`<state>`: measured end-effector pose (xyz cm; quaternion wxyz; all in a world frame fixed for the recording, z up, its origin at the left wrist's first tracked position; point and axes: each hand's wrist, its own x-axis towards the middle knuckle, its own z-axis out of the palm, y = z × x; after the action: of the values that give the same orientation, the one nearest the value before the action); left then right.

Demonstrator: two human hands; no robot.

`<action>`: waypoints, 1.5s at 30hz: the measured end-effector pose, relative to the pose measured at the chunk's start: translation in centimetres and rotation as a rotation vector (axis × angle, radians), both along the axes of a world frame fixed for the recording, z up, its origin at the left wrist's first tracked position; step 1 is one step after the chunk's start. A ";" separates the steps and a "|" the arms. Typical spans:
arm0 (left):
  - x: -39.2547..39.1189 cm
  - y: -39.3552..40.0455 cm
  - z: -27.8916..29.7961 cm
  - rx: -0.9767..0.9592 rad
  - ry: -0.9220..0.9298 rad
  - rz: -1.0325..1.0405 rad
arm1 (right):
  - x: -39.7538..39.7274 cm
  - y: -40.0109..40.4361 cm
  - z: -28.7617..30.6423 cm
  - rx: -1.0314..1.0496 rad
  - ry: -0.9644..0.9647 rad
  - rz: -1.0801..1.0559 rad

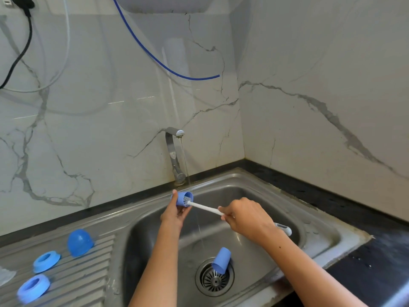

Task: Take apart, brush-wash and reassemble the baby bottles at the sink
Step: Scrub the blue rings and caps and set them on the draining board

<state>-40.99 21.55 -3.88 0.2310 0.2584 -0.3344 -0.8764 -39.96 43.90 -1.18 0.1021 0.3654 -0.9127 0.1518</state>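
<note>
My left hand (pixel 174 212) grips a small blue bottle body (pixel 184 198), held on its side under a thin stream from the tap (pixel 174 151). My right hand (pixel 245 218) holds the white handle of a bottle brush (pixel 205 208); its bristle head is inside the bottle's open mouth. A second blue bottle body (pixel 221 260) lies tilted in the steel sink (pixel 309 220) against the drain strainer (pixel 214 279). On the drainboard (pixel 88 280) at the left sit a blue dome cap (pixel 80 242) and two blue screw rings (pixel 46 261) (pixel 33 288).
Black countertop (pixel 376 258) runs behind and to the right of the sink, wet near the right corner. Marble-look walls meet in a corner behind the tap. A blue tube (pixel 163 63) and a black cable (pixel 20 52) hang on the wall above.
</note>
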 end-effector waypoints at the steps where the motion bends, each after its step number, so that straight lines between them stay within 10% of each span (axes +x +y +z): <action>1: -0.2 -0.2 0.0 0.010 0.019 0.021 | -0.1 0.2 0.0 -0.048 -0.041 -0.011; 45: 0.0 1.1 0.1 -0.029 -0.088 -0.104 | 0.0 0.9 0.8 0.013 -0.041 -0.086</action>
<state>-40.99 22.70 -3.77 0.1739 0.2755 -0.3699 -0.8701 -39.98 44.76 -0.41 0.0875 0.3232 -0.9305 0.1485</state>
